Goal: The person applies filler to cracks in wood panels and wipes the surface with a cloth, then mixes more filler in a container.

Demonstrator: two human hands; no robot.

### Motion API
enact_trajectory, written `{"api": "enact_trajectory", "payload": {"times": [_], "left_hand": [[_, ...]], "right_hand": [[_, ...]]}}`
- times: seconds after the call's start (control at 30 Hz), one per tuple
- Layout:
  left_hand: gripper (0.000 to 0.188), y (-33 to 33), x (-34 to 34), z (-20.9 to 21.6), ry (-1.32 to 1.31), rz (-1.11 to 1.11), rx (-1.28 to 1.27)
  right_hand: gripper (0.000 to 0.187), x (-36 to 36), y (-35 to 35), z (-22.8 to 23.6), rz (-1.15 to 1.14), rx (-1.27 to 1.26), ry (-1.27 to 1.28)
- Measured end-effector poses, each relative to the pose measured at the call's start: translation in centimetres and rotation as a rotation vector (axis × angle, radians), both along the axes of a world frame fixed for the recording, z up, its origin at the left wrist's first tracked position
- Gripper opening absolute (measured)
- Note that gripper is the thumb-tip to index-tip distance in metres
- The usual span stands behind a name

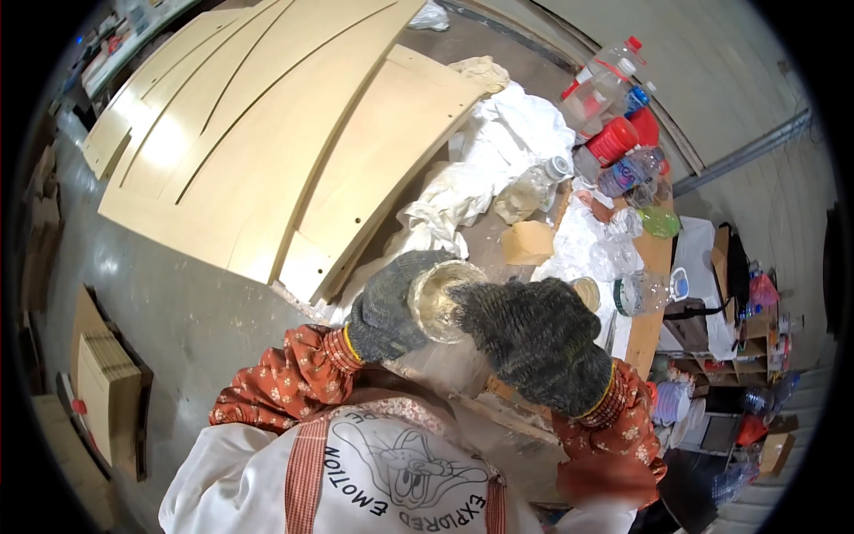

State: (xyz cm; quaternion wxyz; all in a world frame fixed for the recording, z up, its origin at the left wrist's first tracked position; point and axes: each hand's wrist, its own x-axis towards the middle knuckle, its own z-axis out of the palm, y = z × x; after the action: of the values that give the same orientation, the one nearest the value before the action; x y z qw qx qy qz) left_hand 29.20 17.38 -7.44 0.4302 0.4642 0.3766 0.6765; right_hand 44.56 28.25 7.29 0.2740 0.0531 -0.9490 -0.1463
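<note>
A round, clear-looking cup (438, 303) smeared inside with pale yellowish residue is tilted with its mouth toward me. My left hand (391, 298), in a dark grey knitted glove, wraps round its left side. My right hand (538, 334), gloved the same way, is closed with its fingertips at the right rim and mouth of the cup. What those fingers may hold is hidden by the glove. Just beyond the right hand stands a tan block-like piece (527, 243), and to the hand's right lies a clear plastic jar (639, 294) on its side.
Large cream panels (258, 125) with curved grooves lie stacked at the upper left. White crumpled cloth (511, 133) spreads beside them. Several plastic bottles (614, 141) crowd the far right of the table. Cardboard sheets (107, 392) lean at the left; a shelf (743, 356) stands right.
</note>
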Motion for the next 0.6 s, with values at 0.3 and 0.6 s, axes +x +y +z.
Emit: {"api": "enact_trajectory", "payload": {"times": [0.3,0.6], "left_hand": [[0.050,0.7,0.2,1.7,0.153,-0.086,-0.040],[0.070,0.3,0.1,-2.7,0.468,0.216,-0.073]], "right_hand": [[0.018,1.4,1.4,2.3,0.079,-0.493,-0.231],[0.020,1.7,0.2,1.8,0.081,-0.551,-0.245]]}}
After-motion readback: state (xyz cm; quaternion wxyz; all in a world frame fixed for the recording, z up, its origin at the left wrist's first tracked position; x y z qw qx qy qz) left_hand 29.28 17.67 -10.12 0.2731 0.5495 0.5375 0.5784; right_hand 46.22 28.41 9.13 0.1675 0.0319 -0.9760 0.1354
